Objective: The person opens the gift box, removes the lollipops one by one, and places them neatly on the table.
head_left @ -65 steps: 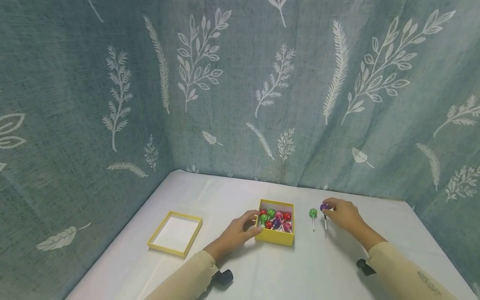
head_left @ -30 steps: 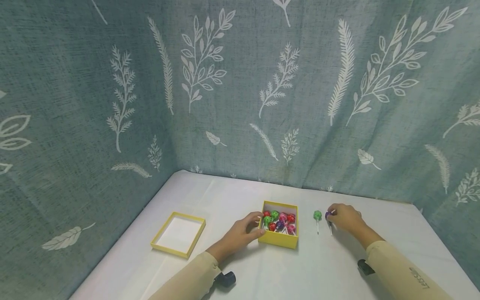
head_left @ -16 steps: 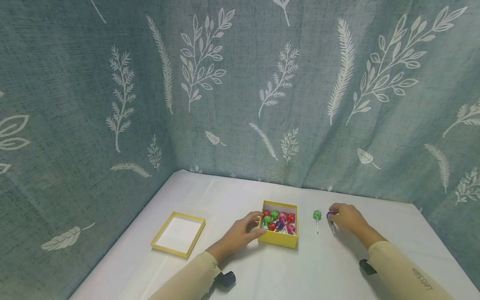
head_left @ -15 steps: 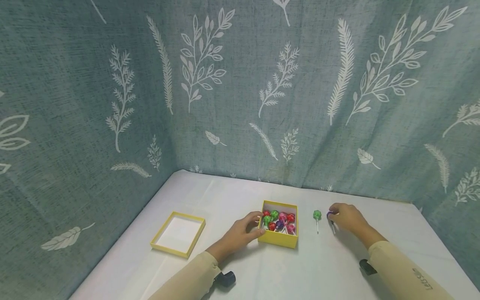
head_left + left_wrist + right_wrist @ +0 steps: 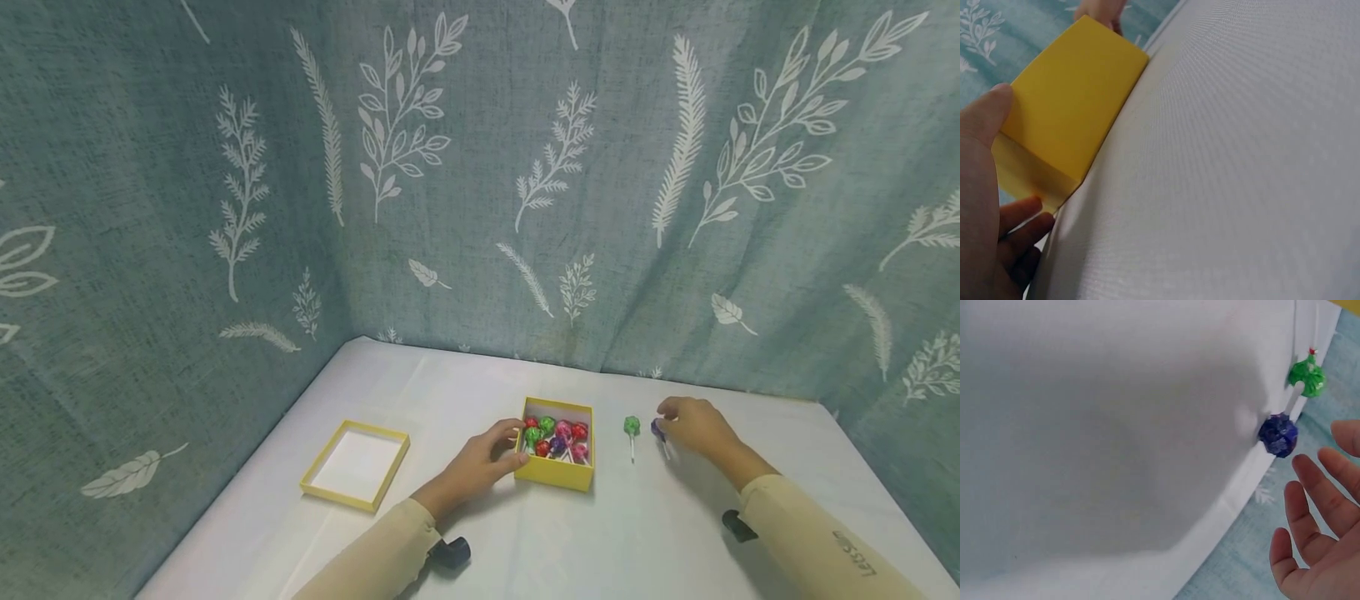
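Observation:
In the head view, an uncovered yellow box holds several lollipops in red, green, pink and purple wrappers. My left hand grips its left side, thumb at the front corner and fingertips farther back. The left wrist view has the thumb on the box's yellow wall. Right of the box, a green lollipop and a purple lollipop lie side by side on the white cloth. My right hand is just beside the purple one. Seen from the right wrist, the fingers are spread apart from the purple lollipop.
A yellow-rimmed box lid lies with its white inside up, left of my left hand. White cloth covers the table. Blue-green curtains with white leaf prints stand along the back and left.
My right hand has set the purple lollipop down to the right of the green one and let go of it. My left hand stays at the box.

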Available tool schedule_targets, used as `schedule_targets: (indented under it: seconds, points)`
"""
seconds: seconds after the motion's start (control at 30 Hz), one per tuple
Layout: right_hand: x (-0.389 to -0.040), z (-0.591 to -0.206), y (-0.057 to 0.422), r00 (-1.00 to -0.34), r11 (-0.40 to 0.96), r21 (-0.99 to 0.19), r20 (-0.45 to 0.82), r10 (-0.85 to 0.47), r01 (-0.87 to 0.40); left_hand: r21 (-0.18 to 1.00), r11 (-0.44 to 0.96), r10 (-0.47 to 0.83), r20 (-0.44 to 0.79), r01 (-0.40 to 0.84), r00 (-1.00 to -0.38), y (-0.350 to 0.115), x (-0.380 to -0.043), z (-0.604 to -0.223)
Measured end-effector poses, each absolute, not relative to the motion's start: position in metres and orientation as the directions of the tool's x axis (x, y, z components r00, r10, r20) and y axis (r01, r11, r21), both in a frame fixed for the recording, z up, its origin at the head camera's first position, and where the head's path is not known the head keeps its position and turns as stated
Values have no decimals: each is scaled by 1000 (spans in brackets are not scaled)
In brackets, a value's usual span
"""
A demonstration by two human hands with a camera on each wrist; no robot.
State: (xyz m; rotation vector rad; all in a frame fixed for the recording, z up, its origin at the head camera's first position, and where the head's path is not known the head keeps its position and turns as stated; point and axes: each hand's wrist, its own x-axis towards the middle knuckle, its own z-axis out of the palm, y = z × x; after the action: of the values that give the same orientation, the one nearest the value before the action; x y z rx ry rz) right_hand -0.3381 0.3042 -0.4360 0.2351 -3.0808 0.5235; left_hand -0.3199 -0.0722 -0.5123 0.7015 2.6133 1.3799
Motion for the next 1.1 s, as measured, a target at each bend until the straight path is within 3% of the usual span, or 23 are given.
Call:
schedule_targets:
  seconds: [0.33, 0.53, 0.8, 1.1]
  points:
    - [-331, -431, 277, -959, 904, -321, 98, -266, -283, 812, 473, 441, 117, 341, -890, -73, -319, -507]
    - [-328, -434, 252, -963, 901, -340, 68, -261, -269, 817, 466, 441, 118, 340, -889, -72, -321, -511]
    - [-327, -422, 219, -944, 888, -323, 153, -293, -328, 820, 469, 429, 114, 328, -896, -72, -320, -515]
    - [-330, -424, 187, -963, 886, -381, 64, -262, -266, 818, 464, 438, 121, 340, -891, -71, -321, -514]
